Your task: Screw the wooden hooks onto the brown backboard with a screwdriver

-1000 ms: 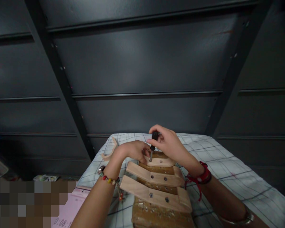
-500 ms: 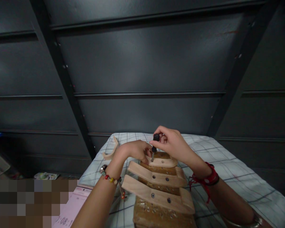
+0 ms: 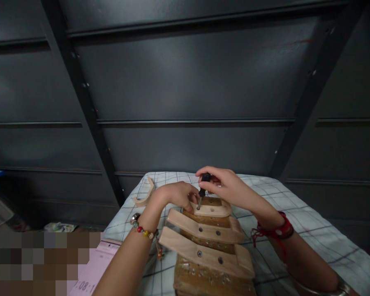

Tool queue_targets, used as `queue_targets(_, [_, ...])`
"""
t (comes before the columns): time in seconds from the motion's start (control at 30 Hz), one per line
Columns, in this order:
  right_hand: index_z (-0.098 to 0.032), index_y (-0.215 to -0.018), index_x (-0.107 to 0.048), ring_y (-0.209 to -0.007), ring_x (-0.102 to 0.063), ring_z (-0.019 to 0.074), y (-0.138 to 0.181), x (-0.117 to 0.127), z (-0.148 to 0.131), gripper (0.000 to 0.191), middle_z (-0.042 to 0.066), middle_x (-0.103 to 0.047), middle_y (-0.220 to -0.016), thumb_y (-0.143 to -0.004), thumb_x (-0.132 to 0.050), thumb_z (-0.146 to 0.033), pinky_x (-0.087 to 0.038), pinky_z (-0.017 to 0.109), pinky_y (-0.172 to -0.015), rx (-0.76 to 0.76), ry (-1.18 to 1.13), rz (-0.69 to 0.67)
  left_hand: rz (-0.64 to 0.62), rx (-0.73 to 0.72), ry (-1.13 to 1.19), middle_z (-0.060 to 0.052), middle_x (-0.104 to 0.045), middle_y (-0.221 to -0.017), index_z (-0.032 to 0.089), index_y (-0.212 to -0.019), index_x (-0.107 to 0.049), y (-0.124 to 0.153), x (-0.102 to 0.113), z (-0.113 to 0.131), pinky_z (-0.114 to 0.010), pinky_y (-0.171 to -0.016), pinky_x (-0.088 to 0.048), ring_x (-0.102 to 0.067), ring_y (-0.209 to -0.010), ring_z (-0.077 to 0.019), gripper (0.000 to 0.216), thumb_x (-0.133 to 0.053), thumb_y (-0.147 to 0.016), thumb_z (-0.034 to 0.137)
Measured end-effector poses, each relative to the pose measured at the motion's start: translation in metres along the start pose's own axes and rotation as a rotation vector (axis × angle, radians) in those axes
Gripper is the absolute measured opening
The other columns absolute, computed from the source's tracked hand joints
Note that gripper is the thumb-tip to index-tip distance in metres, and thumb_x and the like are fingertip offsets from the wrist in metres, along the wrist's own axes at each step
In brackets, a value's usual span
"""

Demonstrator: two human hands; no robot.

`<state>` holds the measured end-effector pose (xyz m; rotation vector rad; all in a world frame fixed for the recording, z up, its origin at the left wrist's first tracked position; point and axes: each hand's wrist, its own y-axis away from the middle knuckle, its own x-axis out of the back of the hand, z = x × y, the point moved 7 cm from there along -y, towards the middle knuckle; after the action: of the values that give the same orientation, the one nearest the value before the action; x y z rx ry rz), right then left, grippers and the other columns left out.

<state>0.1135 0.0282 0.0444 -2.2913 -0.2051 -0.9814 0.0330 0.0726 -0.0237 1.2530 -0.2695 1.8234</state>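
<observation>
My right hand [image 3: 223,185] is closed around the black handle of a short screwdriver [image 3: 205,179]. The screwdriver leans a little, its tip at the left hole of the farthest wooden hook [image 3: 217,211]. With bent fingers my left hand [image 3: 180,196] grips the left end of that hook, its fingertips partly hidden. Under the hook lies a brown, tape-wrapped block [image 3: 212,283] with many small holes in its top. Closer to me, a middle wooden hook [image 3: 208,231] and a near wooden hook [image 3: 209,257] lie across the block, each showing two dark screw heads.
A loose curved wooden hook [image 3: 146,197] lies on the checked cloth [image 3: 296,213] at the left. A pink phone-like screen with digits [image 3: 89,267] sits at the lower left. Behind the cloth-covered surface rises a dark metal panel wall [image 3: 188,82].
My right hand and the screwdriver handle have tilted slightly to the right, and its fingers have loosened a little around the handle. The right wrist has shifted right. My left hand stays in place.
</observation>
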Motion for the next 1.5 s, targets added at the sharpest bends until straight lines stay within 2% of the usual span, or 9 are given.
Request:
queue_targets(0.17, [-0.018,-0.094,-0.054,-0.051,-0.056,0.0117,0.003,-0.002,0.002,0.017,-0.003,-0.057,-0.054,-0.079,-0.05,-0.024,-0.04,0.022,-0.048,-0.051,-0.076,-0.093,-0.008,-0.009,0.003,0.001,-0.064,-0.083,0.018,-0.086,-0.061,0.0,0.0,0.0,-0.021,-0.062,-0.04,-0.056,-0.069,-0.0127,0.033,-0.064,-0.053,0.017])
queue_targets(0.27, [-0.02,-0.076,-0.051,-0.048,-0.053,0.0109,0.002,-0.001,0.001,0.009,-0.005,-0.055,-0.051,-0.075,-0.056,-0.027,-0.038,0.021,-0.047,-0.063,-0.038,0.017,0.001,0.002,-0.006,0.001,-0.065,-0.081,0.018,-0.086,-0.061,0.001,0.001,0.0,-0.021,-0.062,-0.04,-0.056,-0.069,-0.0129,0.032,-0.064,-0.054,0.017])
queue_targets(0.43, [-0.021,-0.055,-0.034,-0.044,-0.04,0.0089,0.001,0.002,-0.005,0.032,-0.007,-0.041,-0.046,-0.067,-0.063,-0.03,-0.028,0.022,-0.044,-0.058,0.176,0.18,0.008,0.016,-0.009,-0.001,-0.065,-0.082,0.015,-0.084,-0.062,0.002,0.001,0.001,-0.022,-0.063,-0.04,-0.056,-0.07,-0.0132,0.029,-0.063,-0.055,0.016])
queue_targets(0.63, [-0.02,-0.06,-0.04,-0.05,-0.041,0.0103,0.001,0.007,0.002,0.024,-0.004,-0.045,-0.056,-0.068,-0.062,-0.025,-0.03,0.023,-0.048,-0.06,0.269,0.354,0.001,-0.006,0.0,-0.002,-0.064,-0.088,0.015,-0.091,-0.06,0.0,0.0,0.0,-0.021,-0.065,-0.04,-0.056,-0.074,-0.0134,0.037,-0.064,-0.054,0.016])
queue_targets(0.83, [-0.019,-0.08,-0.054,-0.064,-0.051,0.0129,-0.001,0.001,-0.003,0.005,0.001,-0.057,-0.075,-0.077,-0.055,-0.023,-0.039,0.024,-0.059,0.078,0.173,0.15,0.001,-0.016,-0.008,-0.001,-0.065,-0.088,0.016,-0.09,-0.06,0.0,0.0,0.0,-0.021,-0.065,-0.04,-0.056,-0.074,-0.0129,0.036,-0.064,-0.054,0.016])
queue_targets(1.0, [-0.017,-0.106,-0.052,-0.082,-0.054,0.0148,0.003,0.001,-0.014,0.026,0.006,-0.06,-0.093,-0.081,-0.046,-0.012,-0.041,0.027,-0.069,0.173,0.152,-0.016,0.008,-0.009,-0.024,0.0,-0.065,-0.082,0.016,-0.085,-0.061,0.0,0.0,0.0,-0.02,-0.061,-0.04,-0.055,-0.068,-0.0119,0.03,-0.064,-0.055,0.016])
queue_targets(1.17, [-0.019,-0.079,-0.054,-0.052,-0.049,0.01,0.001,0.002,-0.008,0.013,-0.003,-0.056,-0.064,-0.071,-0.062,-0.024,-0.037,0.022,-0.051,0.06,0.077,0.084,0.025,0.01,-0.054,0.001,-0.065,-0.079,0.018,-0.081,-0.063,0.002,0.002,-0.001,-0.021,-0.062,-0.04,-0.055,-0.068,-0.0123,0.026,-0.064,-0.055,0.019])
queue_targets(1.3, [-0.021,-0.061,-0.041,-0.047,-0.044,0.0093,0.0,-0.001,-0.004,0.028,-0.006,-0.047,-0.052,-0.066,-0.066,-0.032,-0.032,0.022,-0.045,-0.045,0.121,0.142,0.027,0.024,-0.058,0.001,-0.065,-0.078,0.017,-0.08,-0.063,0.002,0.002,-0.002,-0.021,-0.063,-0.04,-0.055,-0.069,-0.0128,0.025,-0.064,-0.055,0.02])
queue_targets(1.5, [-0.021,-0.068,-0.04,-0.049,-0.047,0.0111,0.0,-0.004,0.004,0.024,-0.004,-0.049,-0.056,-0.068,-0.063,-0.028,-0.033,0.023,-0.046,-0.126,0.126,0.268,0.025,0.023,-0.04,0.0,-0.064,-0.079,0.016,-0.084,-0.061,0.001,0.0,-0.001,-0.02,-0.06,-0.04,-0.054,-0.067,-0.0118,0.029,-0.064,-0.055,0.016])
